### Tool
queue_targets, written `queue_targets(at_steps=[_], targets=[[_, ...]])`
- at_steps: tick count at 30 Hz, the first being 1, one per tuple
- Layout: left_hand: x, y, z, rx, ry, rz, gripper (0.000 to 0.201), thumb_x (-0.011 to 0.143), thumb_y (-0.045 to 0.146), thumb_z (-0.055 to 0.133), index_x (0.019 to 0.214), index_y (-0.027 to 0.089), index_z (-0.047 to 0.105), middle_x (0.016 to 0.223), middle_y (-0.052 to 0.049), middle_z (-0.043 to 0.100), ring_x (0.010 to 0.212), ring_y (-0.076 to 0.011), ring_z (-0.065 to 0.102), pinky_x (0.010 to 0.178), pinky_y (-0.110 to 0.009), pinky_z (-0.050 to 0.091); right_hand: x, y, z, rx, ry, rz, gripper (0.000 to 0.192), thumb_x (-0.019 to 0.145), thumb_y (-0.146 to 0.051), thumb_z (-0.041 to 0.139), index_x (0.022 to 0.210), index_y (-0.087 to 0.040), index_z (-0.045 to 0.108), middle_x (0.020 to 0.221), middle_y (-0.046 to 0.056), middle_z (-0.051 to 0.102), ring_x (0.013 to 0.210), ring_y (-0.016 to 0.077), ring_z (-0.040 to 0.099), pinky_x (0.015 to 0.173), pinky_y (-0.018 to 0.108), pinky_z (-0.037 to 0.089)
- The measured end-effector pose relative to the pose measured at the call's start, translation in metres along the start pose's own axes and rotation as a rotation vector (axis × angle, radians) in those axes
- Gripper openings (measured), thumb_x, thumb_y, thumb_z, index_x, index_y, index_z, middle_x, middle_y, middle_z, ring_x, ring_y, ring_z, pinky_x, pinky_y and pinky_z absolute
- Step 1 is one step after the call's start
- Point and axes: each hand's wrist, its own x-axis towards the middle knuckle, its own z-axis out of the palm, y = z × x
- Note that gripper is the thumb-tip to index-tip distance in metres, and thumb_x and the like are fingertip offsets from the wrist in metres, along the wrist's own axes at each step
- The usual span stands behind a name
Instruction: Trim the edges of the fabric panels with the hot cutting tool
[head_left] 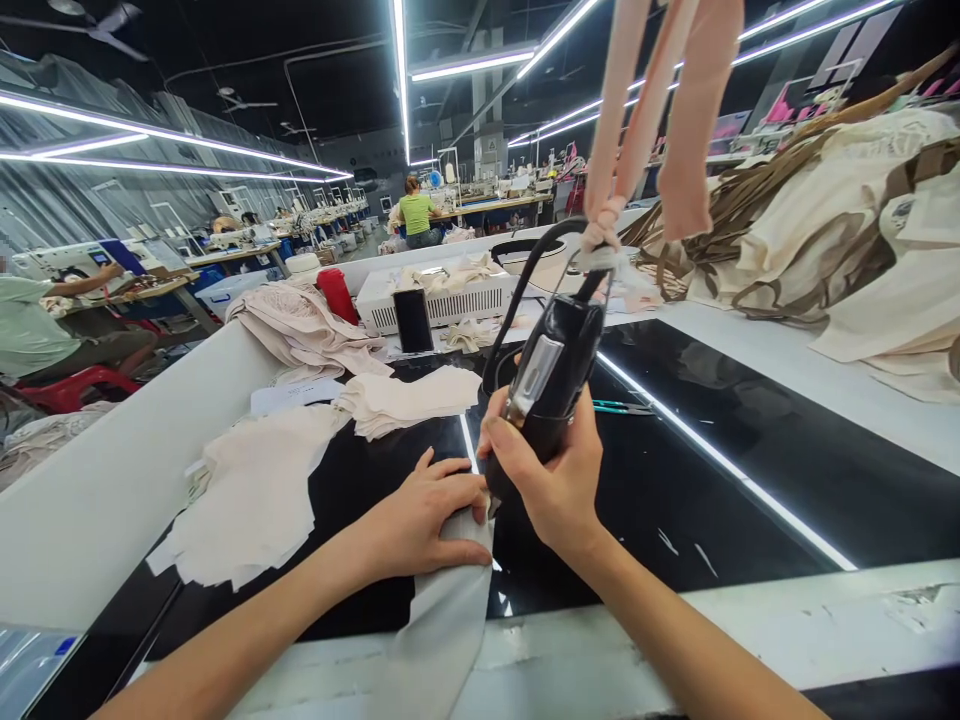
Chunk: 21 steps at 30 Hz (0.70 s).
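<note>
Head view: right hand (pixel 551 480) wrapped shut around the black handheld tool (pixel 551 375), long axis tilted up and away, nose down just beside the fabric piece (pixel 442 620). Left hand (pixel 427 515) lies flat, fingers spread, pinning that fabric on the black tabletop (pixel 675 500), nearer the cloth than the right.

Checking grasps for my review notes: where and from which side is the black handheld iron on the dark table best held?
Probably by its black body, from below and behind, as the right hand does now. The iron stands tilted, nose down on the pale fabric piece that the left hand presses flat. Its cord and hanging strap leave from the top, so that end is cluttered.
</note>
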Motion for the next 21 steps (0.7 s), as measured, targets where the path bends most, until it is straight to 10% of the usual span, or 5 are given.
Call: queue_targets(at_steps=[21], targets=[[0.0013, 0.0015, -0.0018, -0.042, -0.049, -0.040, 0.031, 0.097, 0.040, 0.095, 0.108, 0.025, 0.070, 0.139, -0.008, 0.079, 0.168, -0.0405, 0.045, 0.136, -0.086, 0.015, 0.0002, 0.0078, -0.0088, -0.068, 0.077, -0.022, 0.026, 0.091, -0.036, 0.084, 0.104, -0.028, 0.063, 0.087, -0.005, 0.072, 0.066, 0.0139, 0.067, 0.063, 0.031, 0.062]])
